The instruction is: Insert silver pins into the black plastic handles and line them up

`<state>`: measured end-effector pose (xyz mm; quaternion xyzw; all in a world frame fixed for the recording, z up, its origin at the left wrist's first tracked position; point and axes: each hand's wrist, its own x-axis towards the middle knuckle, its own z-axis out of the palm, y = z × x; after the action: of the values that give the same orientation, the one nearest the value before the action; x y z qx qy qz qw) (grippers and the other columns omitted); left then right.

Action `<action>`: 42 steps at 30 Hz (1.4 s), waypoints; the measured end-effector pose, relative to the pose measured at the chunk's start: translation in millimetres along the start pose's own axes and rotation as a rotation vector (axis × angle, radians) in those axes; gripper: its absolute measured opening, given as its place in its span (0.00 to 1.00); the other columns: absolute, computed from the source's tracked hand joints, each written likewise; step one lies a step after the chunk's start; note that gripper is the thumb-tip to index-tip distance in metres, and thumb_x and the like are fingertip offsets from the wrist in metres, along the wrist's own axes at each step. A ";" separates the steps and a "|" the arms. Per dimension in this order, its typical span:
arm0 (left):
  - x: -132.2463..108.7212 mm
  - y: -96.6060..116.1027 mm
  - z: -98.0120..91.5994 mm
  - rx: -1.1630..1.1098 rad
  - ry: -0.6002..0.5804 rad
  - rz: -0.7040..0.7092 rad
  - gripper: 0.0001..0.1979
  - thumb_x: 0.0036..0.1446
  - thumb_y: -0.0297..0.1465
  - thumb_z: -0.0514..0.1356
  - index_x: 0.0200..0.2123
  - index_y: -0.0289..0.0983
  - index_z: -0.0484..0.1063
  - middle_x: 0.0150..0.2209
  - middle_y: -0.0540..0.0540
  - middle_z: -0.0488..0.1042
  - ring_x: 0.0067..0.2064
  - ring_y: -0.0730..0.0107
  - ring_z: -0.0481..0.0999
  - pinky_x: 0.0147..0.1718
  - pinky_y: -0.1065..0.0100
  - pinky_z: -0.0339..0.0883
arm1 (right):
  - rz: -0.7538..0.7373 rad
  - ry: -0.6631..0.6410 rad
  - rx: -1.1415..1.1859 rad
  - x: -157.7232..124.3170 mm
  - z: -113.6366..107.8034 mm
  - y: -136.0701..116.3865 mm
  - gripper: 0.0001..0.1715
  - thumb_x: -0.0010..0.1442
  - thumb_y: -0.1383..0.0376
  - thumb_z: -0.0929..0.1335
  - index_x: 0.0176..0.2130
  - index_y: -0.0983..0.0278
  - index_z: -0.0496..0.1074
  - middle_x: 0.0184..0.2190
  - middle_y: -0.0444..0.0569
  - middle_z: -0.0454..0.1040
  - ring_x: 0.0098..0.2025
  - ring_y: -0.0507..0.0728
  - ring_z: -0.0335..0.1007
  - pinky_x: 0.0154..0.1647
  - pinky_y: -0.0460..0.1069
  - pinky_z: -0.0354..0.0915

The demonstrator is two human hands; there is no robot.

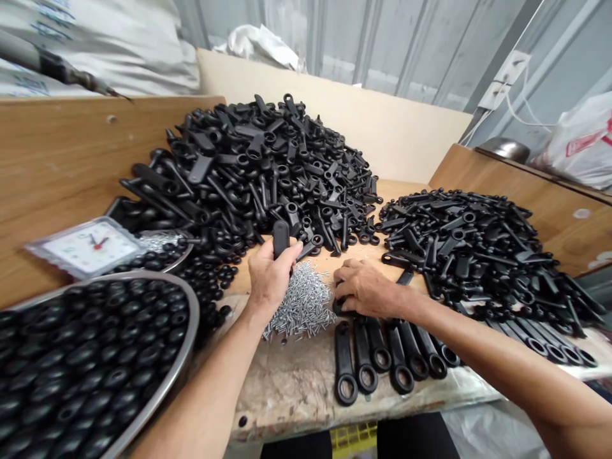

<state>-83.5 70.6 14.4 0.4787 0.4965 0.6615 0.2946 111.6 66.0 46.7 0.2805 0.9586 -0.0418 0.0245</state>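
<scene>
My left hand (268, 275) is closed round a black plastic crank arm (281, 238), its rounded end pointing up between thumb and fingers. Just right of that hand lies a heap of small silver pins (306, 305). Beyond the heap, my right hand (364, 287) curls its fingers over another black crank arm (340, 306), mostly hidden under the palm. Below the right wrist, several crank arms (366, 376) lie side by side at the bench edge, ring ends toward me.
A large pile of black crank arms (268, 159) rises at the back, a smaller pile (463, 236) at right. Black knobs (95, 357) fill a metal-rimmed basin (194, 312) at left, near a clock (90, 245). A power screwdriver (62, 67) hangs upper left.
</scene>
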 end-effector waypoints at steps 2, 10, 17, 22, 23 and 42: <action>-0.1 1.0 -0.3 0.008 -0.004 0.003 0.12 0.46 0.38 0.61 0.27 0.34 0.70 0.17 0.53 0.63 0.20 0.77 0.62 0.20 0.73 0.56 | 0.047 0.016 -0.009 -5.0 -2.3 3.8 0.04 0.51 0.67 0.67 0.29 0.64 0.73 0.33 0.49 0.70 0.39 0.55 0.61 0.39 0.48 0.54; -0.8 3.1 -1.3 0.013 -0.013 0.013 0.11 0.47 0.38 0.61 0.27 0.35 0.70 0.19 0.53 0.62 0.22 0.77 0.62 0.21 0.74 0.56 | 0.442 -0.147 0.200 -22.2 -3.6 16.4 0.14 0.47 0.62 0.70 0.38 0.57 0.74 0.24 0.39 0.71 0.25 0.50 0.63 0.23 0.43 0.48; 0.0 1.2 -1.2 0.005 -0.007 0.010 0.11 0.47 0.38 0.61 0.28 0.36 0.70 0.18 0.53 0.62 0.21 0.77 0.61 0.21 0.74 0.56 | 0.463 -0.163 0.350 -6.5 0.9 24.9 0.23 0.43 0.68 0.72 0.42 0.63 0.73 0.20 0.38 0.67 0.24 0.49 0.61 0.23 0.42 0.49; -1.4 3.7 -0.3 0.011 -0.021 -0.003 0.10 0.47 0.38 0.61 0.27 0.35 0.70 0.19 0.53 0.62 0.22 0.77 0.62 0.21 0.74 0.57 | 0.374 -0.162 0.394 -5.1 1.0 21.0 0.22 0.41 0.70 0.72 0.40 0.61 0.75 0.19 0.37 0.64 0.24 0.48 0.59 0.23 0.42 0.49; -1.6 4.1 -0.3 0.017 -0.023 -0.001 0.11 0.47 0.38 0.61 0.27 0.35 0.70 0.19 0.53 0.62 0.22 0.77 0.62 0.21 0.74 0.57 | 0.368 -0.157 0.411 -5.2 2.5 20.2 0.22 0.42 0.70 0.72 0.41 0.61 0.74 0.19 0.37 0.64 0.24 0.48 0.59 0.23 0.42 0.49; 2.6 0.7 -3.1 0.062 -0.001 0.007 0.10 0.47 0.38 0.61 0.29 0.38 0.71 0.17 0.55 0.63 0.19 0.77 0.63 0.21 0.74 0.56 | 0.761 -0.132 -0.364 -75.1 -24.3 83.5 0.12 0.52 0.67 0.64 0.36 0.63 0.74 0.35 0.52 0.74 0.38 0.61 0.67 0.31 0.48 0.59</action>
<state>-87.3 71.5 15.7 0.4895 0.5153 0.6465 0.2775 219.3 98.0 70.6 0.6022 0.7748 0.1221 0.1486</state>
